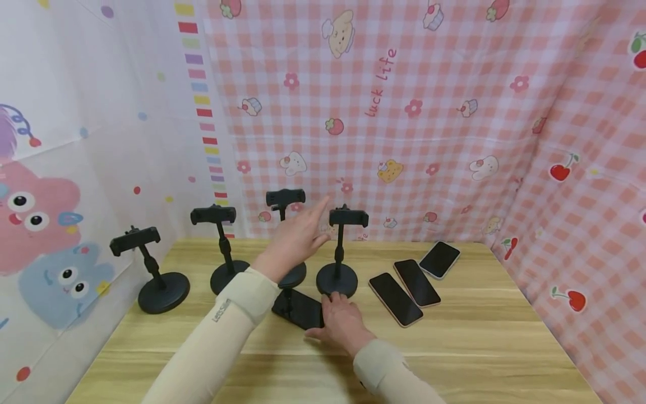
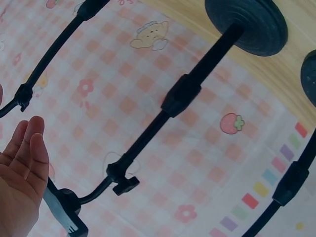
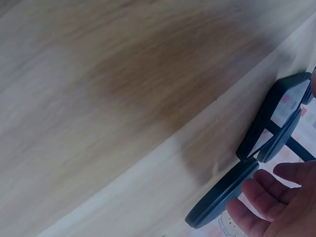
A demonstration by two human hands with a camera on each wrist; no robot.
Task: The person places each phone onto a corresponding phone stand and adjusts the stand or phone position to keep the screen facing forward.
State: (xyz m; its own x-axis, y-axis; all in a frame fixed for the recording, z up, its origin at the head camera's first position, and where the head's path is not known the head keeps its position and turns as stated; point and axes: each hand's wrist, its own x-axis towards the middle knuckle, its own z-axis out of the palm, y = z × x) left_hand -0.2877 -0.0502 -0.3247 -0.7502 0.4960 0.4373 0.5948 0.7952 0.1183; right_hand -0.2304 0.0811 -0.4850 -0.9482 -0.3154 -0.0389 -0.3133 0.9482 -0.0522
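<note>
My left hand (image 1: 296, 240) reaches over the table between two black phone stands, fingers extended and holding nothing. Its fingertips are nearest the right stand (image 1: 340, 241); the clamp of the other stand (image 1: 285, 197) stands behind the hand. In the left wrist view, a stand's pole (image 2: 180, 96) crosses beside the hand. A black phone (image 1: 296, 308) lies screen up on the table in front of the stands. At its right end is my right hand (image 1: 347, 324), fingers loosely spread by the right stand's base (image 1: 337, 280). Whether they touch the base or the phone, I cannot tell.
Two more black phone stands (image 1: 222, 241) (image 1: 151, 264) stand at the left. Three phones, a near one (image 1: 396, 299), a middle one (image 1: 417, 282) and a far one (image 1: 439, 260), lie at the right of the wooden table (image 1: 484, 336). Patterned cloth (image 1: 404, 134) hangs behind.
</note>
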